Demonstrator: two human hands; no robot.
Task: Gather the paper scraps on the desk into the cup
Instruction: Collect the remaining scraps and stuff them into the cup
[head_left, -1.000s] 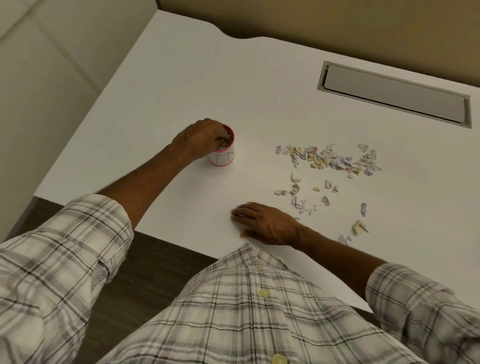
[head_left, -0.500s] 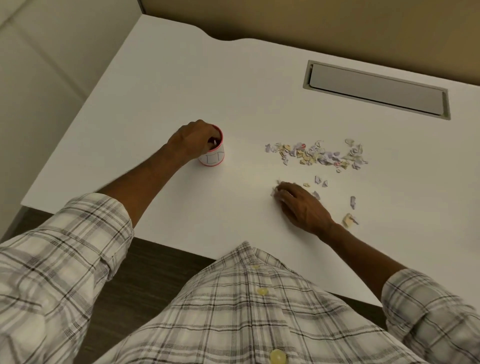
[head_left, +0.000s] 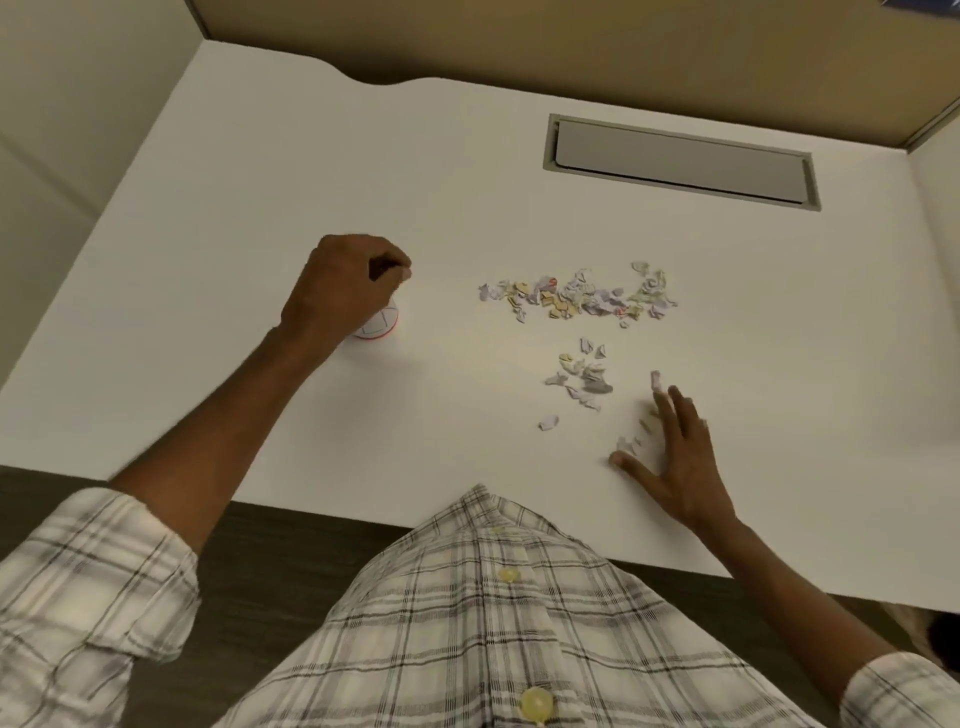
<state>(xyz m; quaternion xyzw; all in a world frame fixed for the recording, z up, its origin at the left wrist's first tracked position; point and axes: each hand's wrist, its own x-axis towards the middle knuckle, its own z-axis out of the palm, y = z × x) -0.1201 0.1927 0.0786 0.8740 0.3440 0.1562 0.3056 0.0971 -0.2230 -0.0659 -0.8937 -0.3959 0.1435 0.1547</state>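
A small white cup (head_left: 381, 324) with a red rim stands on the white desk (head_left: 260, 197); my left hand (head_left: 343, 288) is curled over its top and hides the opening. Whether the fingers grip the cup or only hover over it is unclear. A long band of pastel paper scraps (head_left: 579, 297) lies to the right of the cup, and a smaller cluster of scraps (head_left: 584, 378) lies nearer me. My right hand (head_left: 672, 457) rests flat on the desk with fingers spread, touching a few loose scraps (head_left: 631, 441) beside its thumb and fingertips.
A grey recessed cable tray (head_left: 680, 161) sits at the back right of the desk. Beige partition walls (head_left: 519, 36) border the back and the sides. The desk's front edge (head_left: 363, 512) runs just before my plaid shirt.
My right hand slid from the near middle of the desk rightward to the scraps on the right, pushing a small cluster together. My left hand stayed at the cup.
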